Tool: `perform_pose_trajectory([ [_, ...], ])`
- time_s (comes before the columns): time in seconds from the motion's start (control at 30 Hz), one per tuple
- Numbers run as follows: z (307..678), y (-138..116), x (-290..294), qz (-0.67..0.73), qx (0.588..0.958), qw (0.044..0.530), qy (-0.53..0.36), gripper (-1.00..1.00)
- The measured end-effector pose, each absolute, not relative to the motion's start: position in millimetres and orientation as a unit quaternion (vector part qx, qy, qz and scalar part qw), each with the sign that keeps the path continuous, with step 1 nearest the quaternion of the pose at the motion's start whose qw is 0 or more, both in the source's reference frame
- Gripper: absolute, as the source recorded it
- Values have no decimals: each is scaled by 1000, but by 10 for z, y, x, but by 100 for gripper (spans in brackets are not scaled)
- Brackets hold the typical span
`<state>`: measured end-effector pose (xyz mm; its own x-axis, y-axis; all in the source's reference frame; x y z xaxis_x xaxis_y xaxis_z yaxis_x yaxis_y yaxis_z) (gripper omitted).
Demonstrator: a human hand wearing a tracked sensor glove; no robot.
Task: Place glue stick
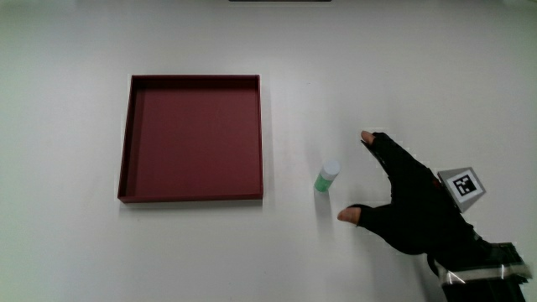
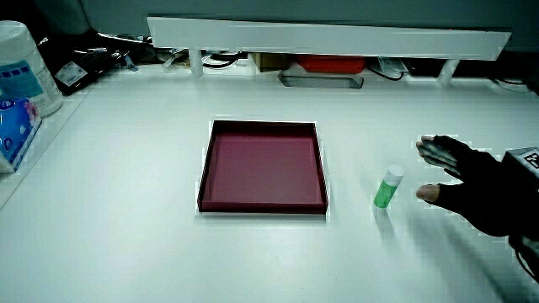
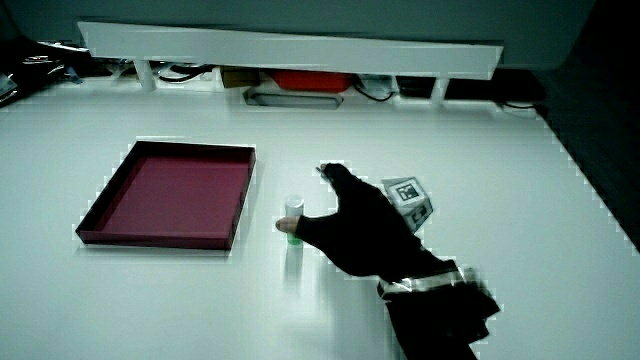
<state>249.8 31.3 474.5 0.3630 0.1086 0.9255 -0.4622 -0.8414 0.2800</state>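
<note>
A green glue stick (image 1: 326,178) with a white cap stands upright on the white table, between the dark red tray (image 1: 191,196) and the hand (image 1: 394,195). In both side views the glue stick (image 2: 387,188) (image 3: 291,216) stands just outside the tray's wall (image 2: 261,208) (image 3: 150,238). The gloved hand (image 2: 459,179) (image 3: 345,222) is beside the glue stick with thumb and fingers spread toward it, holding nothing. A small gap shows between the fingertips and the stick in the main view. The tray holds nothing.
A low white partition (image 2: 328,38) runs along the table's edge farthest from the person, with cables and an orange object under it. A white container (image 2: 24,63) and a blue packet (image 2: 15,130) stand at the table's edge in a side view.
</note>
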Motion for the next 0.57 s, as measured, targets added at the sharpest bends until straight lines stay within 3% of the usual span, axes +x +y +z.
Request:
perform_pose_trajectory([
  [0.57,4352,461,2590,533,789,267,-148,-100],
])
